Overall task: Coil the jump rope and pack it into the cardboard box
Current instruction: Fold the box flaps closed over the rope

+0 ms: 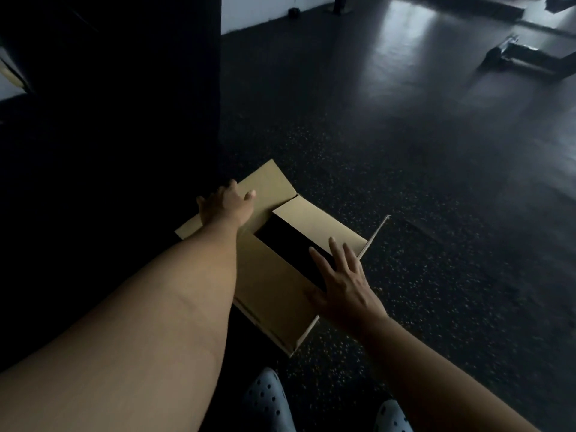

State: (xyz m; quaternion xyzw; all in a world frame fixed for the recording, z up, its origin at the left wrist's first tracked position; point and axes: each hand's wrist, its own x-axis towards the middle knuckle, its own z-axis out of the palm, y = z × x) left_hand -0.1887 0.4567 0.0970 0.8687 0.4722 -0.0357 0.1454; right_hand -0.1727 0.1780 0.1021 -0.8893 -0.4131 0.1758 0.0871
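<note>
A brown cardboard box (274, 275) lies on the dark speckled floor in the middle of the head view. Its flaps are partly folded, leaving a dark gap into its inside. My left hand (226, 202) rests on the far left flap with its fingers over that flap's far edge. My right hand (343, 279) lies flat with spread fingers on the near right flap, beside the gap. The jump rope is not visible; the inside of the box is too dark to read.
A tall black object (124, 120) stands right behind the box on the left. My two light perforated clogs (268, 400) show at the bottom edge. Gym equipment (523, 54) lies far off at the upper right, across open floor.
</note>
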